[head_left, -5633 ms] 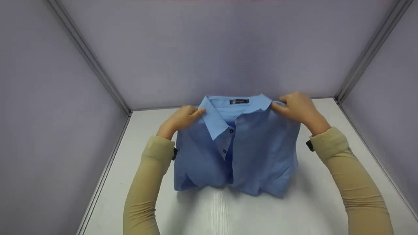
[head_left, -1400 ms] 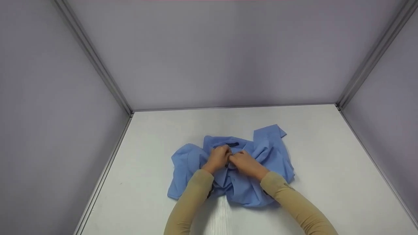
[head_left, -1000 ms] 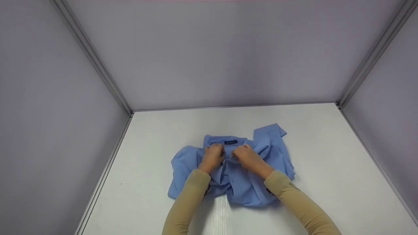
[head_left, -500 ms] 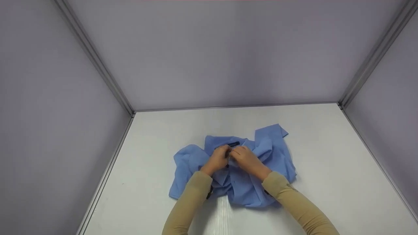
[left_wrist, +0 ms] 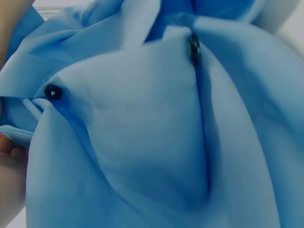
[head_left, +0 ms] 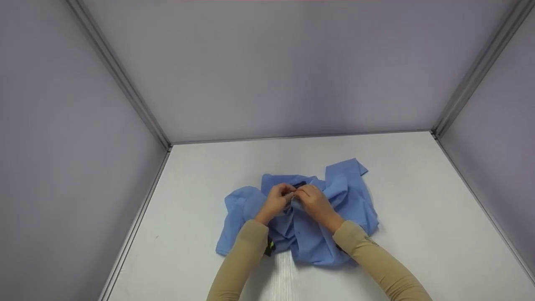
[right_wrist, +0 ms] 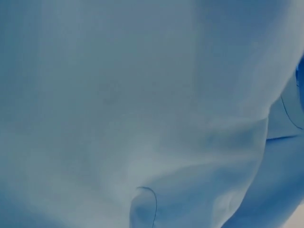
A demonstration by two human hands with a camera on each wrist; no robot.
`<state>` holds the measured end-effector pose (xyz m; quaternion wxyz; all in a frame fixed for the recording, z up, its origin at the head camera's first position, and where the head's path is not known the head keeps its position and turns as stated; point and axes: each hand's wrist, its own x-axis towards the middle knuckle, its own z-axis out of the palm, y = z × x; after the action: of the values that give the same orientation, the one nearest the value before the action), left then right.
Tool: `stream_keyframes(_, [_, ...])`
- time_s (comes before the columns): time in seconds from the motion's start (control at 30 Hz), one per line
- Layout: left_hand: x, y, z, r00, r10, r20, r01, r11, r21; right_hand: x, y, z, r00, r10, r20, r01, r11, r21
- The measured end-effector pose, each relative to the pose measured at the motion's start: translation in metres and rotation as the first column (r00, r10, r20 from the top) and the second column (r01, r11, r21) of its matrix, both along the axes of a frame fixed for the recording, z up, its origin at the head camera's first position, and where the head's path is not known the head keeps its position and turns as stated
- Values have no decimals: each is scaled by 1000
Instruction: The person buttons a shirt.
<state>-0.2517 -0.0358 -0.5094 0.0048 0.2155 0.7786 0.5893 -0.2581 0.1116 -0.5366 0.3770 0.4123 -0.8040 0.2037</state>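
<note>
A light blue button-up shirt (head_left: 309,240) lies rumpled on the white table, its collar end toward the back. At the collar front, the left hand (head_left: 273,204) pinches the cloth between thumb and fingers. Right beside it, the right hand (head_left: 316,205) grips the other front edge, the fingertips of both hands meeting. Part of a dark neck label (head_left: 299,184) shows just behind them. In the left wrist view, a black button (left_wrist: 53,92) sits on the shirt front, with fingers (left_wrist: 12,178) at the left edge. Shirt cloth fills the right wrist view, hiding the right fingers.
The white table (head_left: 200,175) is bounded by a grey back wall (head_left: 292,71) and side walls with metal corner posts. One shirt sleeve (head_left: 345,169) points toward the back right; another folded part (head_left: 242,200) lies at the left.
Earlier the shirt was held up by its shoulders; now it lies on the table. The hands, apart at the collar a second ago, have come together, and the left fingers have shifted their hold.
</note>
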Motion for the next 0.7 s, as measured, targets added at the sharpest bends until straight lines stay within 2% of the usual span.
stream_keyframes(0.13, [1,4,4,997,59,55,-60,998,25,-1,0,0,1000,0,20,1,999,-37])
stream_keyframes(0.27, [1,6,3,993,82,79,-89,993,78,-1,-1,1,1000,0,22,1,999,-46])
stream_keyframes(0.43, [-3,4,-3,992,62,110,-72,993,90,-2,1,0,1000,-6,0,6,999,-53])
stream_keyframes(0.6, [-9,2,-10,980,40,195,-59,994,91,-2,2,0,1000,-20,1,20,998,-66])
stream_keyframes(0.7, [-6,3,-6,983,41,181,-59,994,97,-2,2,-1,999,-28,34,30,997,-76])
